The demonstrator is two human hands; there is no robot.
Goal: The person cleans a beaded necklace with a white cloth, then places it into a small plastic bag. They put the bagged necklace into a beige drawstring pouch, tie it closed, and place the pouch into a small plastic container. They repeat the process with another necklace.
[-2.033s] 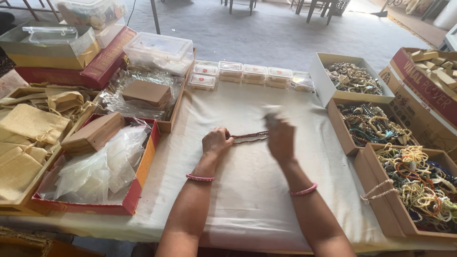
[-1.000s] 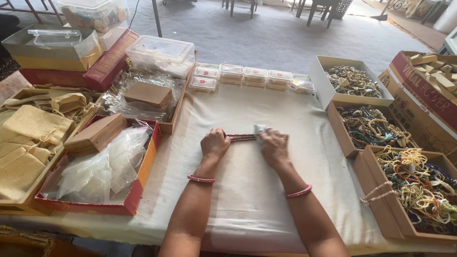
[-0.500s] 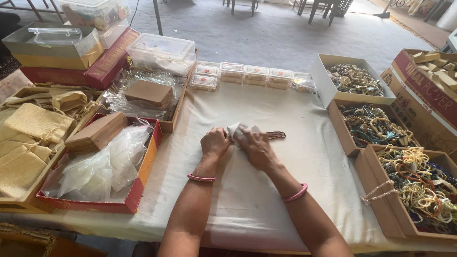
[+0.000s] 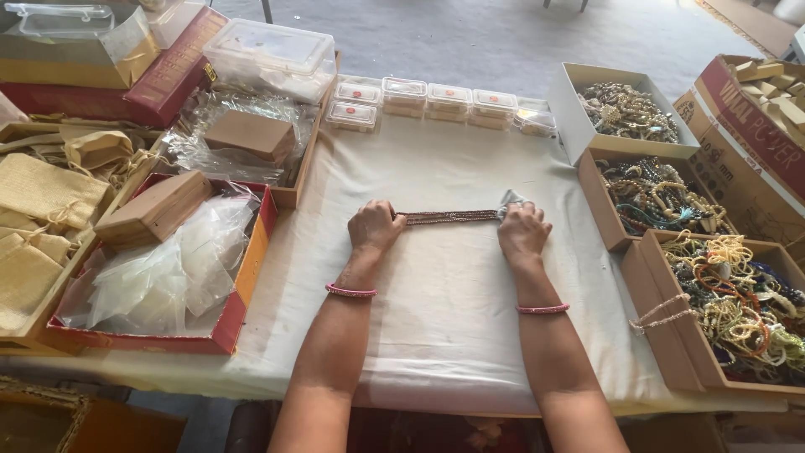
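Observation:
A dark reddish-brown bead string [image 4: 449, 217] lies stretched flat on the white cloth [image 4: 436, 335] between my two hands. My left hand [image 4: 373, 226] is closed on the string's left end, knuckles up. At the string's right end my right hand [image 4: 522, 231] presses a small whitish cloth [image 4: 511, 201] against the beads. Both wrists wear thin pink bangles.
Open boxes of bead necklaces [image 4: 729, 302] line the right side. A row of small clear lidded tubs [image 4: 436, 96] stands at the back. On the left are a red tray of clear plastic bags [image 4: 159, 268], brown boxes [image 4: 151, 210] and gold pouches [image 4: 42, 193].
My right hand with the cloth slid left along the string to my left hand, then back right to the far end. The left hand stayed put.

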